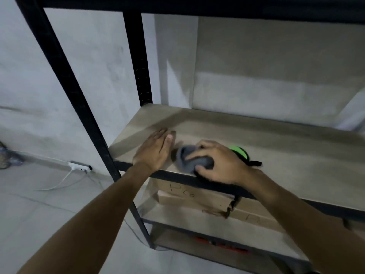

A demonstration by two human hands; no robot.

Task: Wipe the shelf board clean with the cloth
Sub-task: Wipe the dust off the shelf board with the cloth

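Observation:
A pale brown shelf board (266, 147) sits in a black metal rack, at about the middle of the view. My right hand (221, 165) grips a bunched grey cloth (187, 159) near the board's front edge. My left hand (156, 149) lies flat on the board's front left part, fingers straight, just left of the cloth. A bright green and black object (240, 152) lies on the board behind my right hand, partly hidden by it.
Black rack uprights (138, 62) stand at the left, and a black beam (197, 4) crosses overhead. A cardboard box (197, 196) with handwriting sits on the shelf below. A white power strip (80, 166) and cable lie on the tiled floor at left.

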